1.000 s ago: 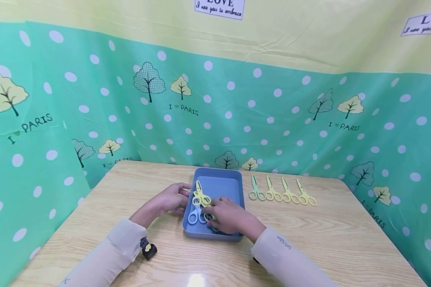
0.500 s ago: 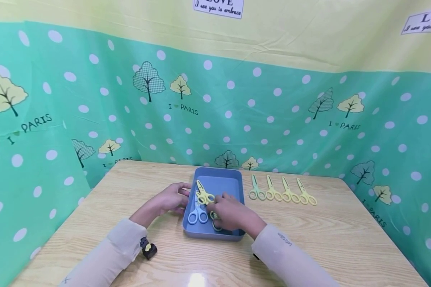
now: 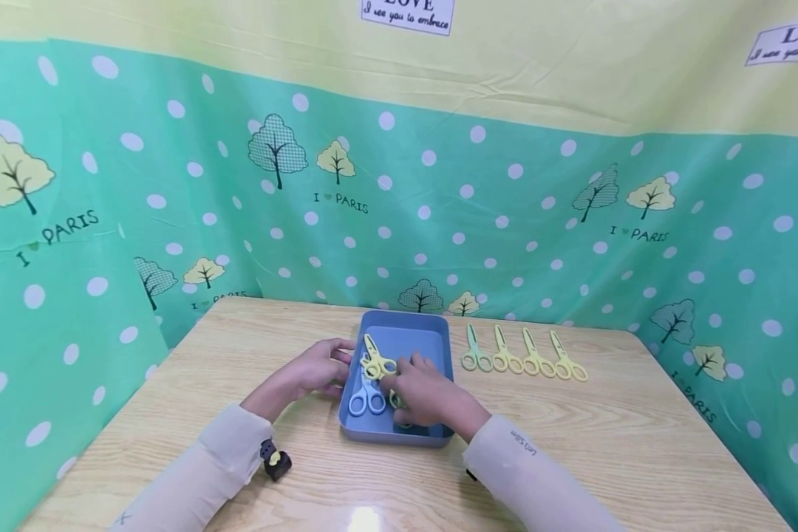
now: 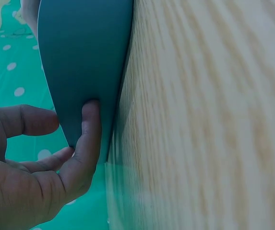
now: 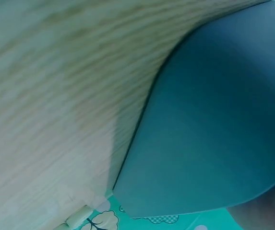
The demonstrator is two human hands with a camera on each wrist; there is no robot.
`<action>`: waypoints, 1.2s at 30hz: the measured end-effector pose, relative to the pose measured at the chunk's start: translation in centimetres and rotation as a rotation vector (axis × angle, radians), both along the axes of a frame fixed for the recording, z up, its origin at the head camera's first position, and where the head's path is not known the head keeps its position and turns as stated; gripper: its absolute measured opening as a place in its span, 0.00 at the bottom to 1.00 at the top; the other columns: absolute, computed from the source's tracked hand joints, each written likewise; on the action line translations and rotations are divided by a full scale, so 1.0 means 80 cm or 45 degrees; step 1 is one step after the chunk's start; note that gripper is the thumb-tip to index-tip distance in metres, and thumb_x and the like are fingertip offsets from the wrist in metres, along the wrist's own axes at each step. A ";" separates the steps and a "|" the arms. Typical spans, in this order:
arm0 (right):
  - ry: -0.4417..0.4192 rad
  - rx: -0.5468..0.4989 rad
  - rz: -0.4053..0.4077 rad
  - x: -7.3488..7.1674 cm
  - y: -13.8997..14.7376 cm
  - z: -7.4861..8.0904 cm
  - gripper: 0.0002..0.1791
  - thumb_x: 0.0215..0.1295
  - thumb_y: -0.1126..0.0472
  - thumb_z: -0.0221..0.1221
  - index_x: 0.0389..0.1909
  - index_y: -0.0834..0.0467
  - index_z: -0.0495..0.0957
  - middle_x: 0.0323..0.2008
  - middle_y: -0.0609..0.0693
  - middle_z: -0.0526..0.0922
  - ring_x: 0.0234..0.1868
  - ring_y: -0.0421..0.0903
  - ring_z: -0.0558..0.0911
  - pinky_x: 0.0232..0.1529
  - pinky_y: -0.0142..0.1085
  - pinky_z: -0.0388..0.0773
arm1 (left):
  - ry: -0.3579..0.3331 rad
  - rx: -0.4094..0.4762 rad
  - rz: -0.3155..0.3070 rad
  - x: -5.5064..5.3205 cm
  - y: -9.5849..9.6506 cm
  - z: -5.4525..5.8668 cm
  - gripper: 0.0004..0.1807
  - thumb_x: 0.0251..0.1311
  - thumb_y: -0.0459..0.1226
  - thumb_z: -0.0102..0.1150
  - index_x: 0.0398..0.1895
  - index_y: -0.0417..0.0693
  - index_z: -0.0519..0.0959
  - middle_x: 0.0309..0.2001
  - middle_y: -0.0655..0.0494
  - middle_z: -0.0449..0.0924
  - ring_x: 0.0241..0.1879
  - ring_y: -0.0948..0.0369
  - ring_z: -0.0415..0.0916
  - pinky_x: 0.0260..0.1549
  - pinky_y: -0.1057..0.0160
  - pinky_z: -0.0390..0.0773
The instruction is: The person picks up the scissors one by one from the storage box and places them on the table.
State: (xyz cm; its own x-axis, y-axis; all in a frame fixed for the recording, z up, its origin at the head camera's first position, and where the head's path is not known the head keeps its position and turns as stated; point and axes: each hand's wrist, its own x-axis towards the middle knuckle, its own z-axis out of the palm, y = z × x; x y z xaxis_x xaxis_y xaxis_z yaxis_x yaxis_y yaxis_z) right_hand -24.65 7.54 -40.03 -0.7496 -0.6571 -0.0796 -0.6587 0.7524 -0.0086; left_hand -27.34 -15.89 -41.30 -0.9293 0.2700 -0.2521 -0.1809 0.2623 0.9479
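Observation:
A blue tray [image 3: 408, 338] on the table holds several children's scissors. My left hand [image 3: 319, 367] holds the tray's left side; in the left wrist view its fingertips [image 4: 91, 108] press the outer wall, one digit at the rim. Inside the tray, my right hand [image 3: 422, 391] reaches down with bent fingers over pale green scissors [image 3: 395, 400], whose handle loops show beside the fingers while the rest is hidden. Yellow scissors [image 3: 380, 367] lie beside its fingertips, overlapping blue scissors [image 3: 367, 399]. The right wrist view shows mainly the tray's outer wall [image 5: 209, 124].
Right of the tray, green scissors [image 3: 476, 360] and several yellow scissors [image 3: 537, 362] lie in a row, blades pointing to the back. A patterned cloth [image 3: 399, 185] hangs behind the wooden table [image 3: 572, 443].
My right hand has shifted slightly right within the tray. The yellow scissors moved a little to the right, uncovering more of the blue ones. My left hand has stayed in place.

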 end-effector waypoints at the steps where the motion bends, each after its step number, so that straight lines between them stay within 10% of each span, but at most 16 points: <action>1: -0.007 -0.009 -0.003 0.000 0.000 0.000 0.21 0.58 0.47 0.71 0.54 0.40 0.84 0.50 0.49 0.77 0.45 0.48 0.67 0.46 0.40 0.69 | 0.001 -0.003 0.000 0.000 0.000 0.000 0.38 0.58 0.21 0.53 0.75 0.36 0.61 0.59 0.36 0.70 0.48 0.46 0.82 0.42 0.51 0.88; 36: -0.142 -0.164 0.039 0.006 0.018 0.021 0.16 0.58 0.52 0.68 0.48 0.39 0.82 0.48 0.50 0.76 0.44 0.48 0.69 0.43 0.39 0.71 | 0.002 0.013 -0.001 0.000 0.000 -0.001 0.39 0.56 0.21 0.52 0.75 0.35 0.61 0.58 0.36 0.70 0.47 0.46 0.82 0.41 0.50 0.88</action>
State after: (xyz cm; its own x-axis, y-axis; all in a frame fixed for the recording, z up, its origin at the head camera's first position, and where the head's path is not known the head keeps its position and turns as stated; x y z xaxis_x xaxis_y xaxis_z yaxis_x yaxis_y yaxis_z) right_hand -24.13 9.02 -38.32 -0.7200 -0.6899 -0.0746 -0.6712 0.7197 -0.1779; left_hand -27.34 -15.88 -41.37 -0.9294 0.2735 -0.2478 -0.1791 0.2528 0.9508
